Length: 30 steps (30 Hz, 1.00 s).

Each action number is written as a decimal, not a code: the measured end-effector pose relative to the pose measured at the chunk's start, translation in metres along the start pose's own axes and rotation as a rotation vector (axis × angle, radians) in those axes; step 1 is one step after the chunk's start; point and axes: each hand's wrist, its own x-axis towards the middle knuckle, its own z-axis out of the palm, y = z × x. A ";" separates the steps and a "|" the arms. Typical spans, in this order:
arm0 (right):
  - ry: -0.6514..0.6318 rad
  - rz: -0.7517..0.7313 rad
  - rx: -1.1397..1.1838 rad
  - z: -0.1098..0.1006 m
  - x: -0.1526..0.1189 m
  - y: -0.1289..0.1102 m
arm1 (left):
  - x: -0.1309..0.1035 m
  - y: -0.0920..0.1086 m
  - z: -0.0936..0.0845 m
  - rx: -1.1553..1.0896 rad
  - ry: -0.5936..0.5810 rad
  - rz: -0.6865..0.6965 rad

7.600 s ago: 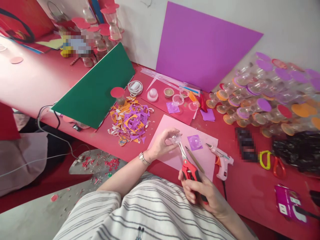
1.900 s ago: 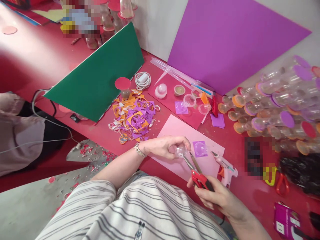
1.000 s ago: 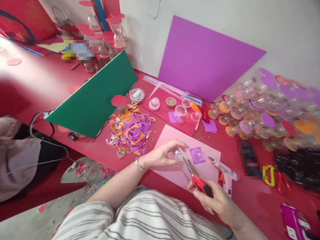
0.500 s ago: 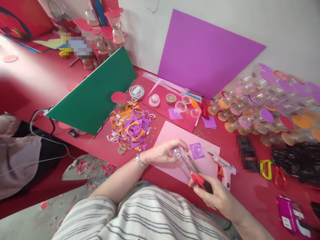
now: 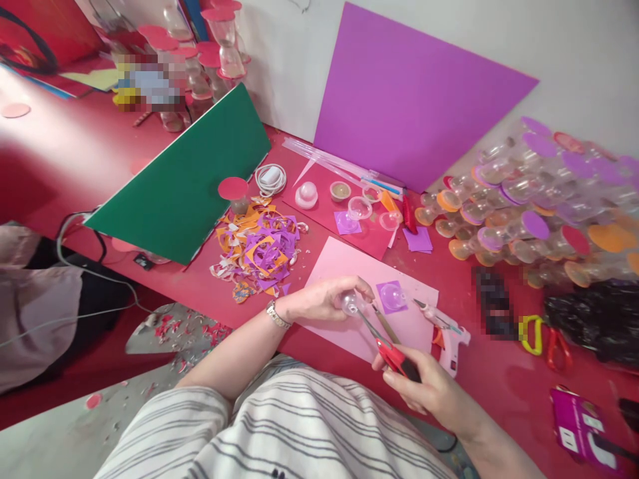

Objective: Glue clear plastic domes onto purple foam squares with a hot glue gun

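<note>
Over the pink sheet (image 5: 329,332), my left hand (image 5: 327,299) holds a small clear plastic dome (image 5: 351,303) between thumb and fingers. My right hand (image 5: 424,379) grips red-and-black scissors (image 5: 394,358) with the blades parted. One blade tip meets the dome's middle; whether it passes through a hole I cannot tell. Just beyond, another clear dome (image 5: 392,297) rests on a purple foam square (image 5: 383,307). To the right of it lies a pink-and-white hot glue gun (image 5: 449,336), its nozzle pointing toward that dome.
A heap of purple and orange scraps (image 5: 264,246) lies left of the pink sheet. Clear hourglass shapes (image 5: 529,199) are stacked at right. A green board (image 5: 190,179) leans at left, a purple board (image 5: 404,100) against the wall. Yellow-handled scissors (image 5: 532,336) lie at right.
The scissors and the dome stay together in nearly the same pose. The whole view has shifted slightly; otherwise little differs.
</note>
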 end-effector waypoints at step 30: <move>-0.093 0.044 0.255 0.004 0.003 0.005 | 0.002 -0.002 0.005 -0.015 0.017 0.038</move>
